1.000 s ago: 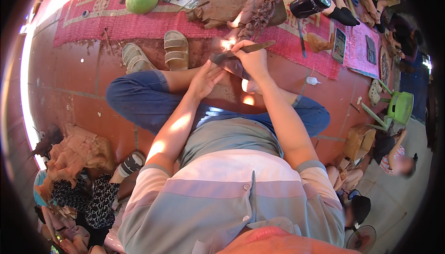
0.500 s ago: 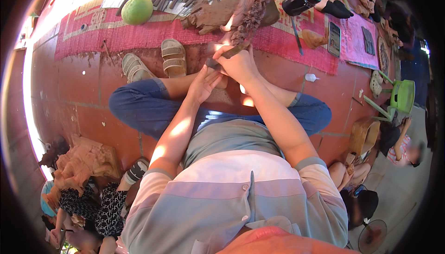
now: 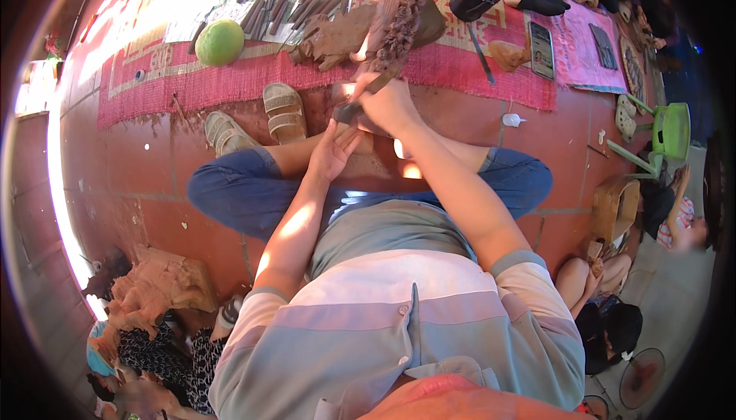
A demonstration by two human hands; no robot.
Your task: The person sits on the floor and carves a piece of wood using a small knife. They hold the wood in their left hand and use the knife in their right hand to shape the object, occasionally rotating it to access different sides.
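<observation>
Your right hand (image 3: 389, 105) has just turned and drawn in closer to your left hand (image 3: 335, 150), so the brown handle of the hand tool (image 3: 385, 79) now points more to the far side than to the right; your right fingers are closed around that tool, which sits above the gap between your crossed legs; your left hand lies palm up, fingers long and loosely apart, with its tips at the tool's dark end (image 3: 349, 112) — you cannot tell from here whether they press on it or only steady it; this seems to mean the work stays at that dark end, only at a fresh angle, while the carved wooden figure (image 3: 395, 21) lies unheld just beyond your right hand; the figure keeps its place on the pink mat (image 3: 460, 82), as do the green fruit (image 3: 220, 42) and the dark-handled tools (image 3: 268, 9) at far left — the whole view has merely shifted a little.
</observation>
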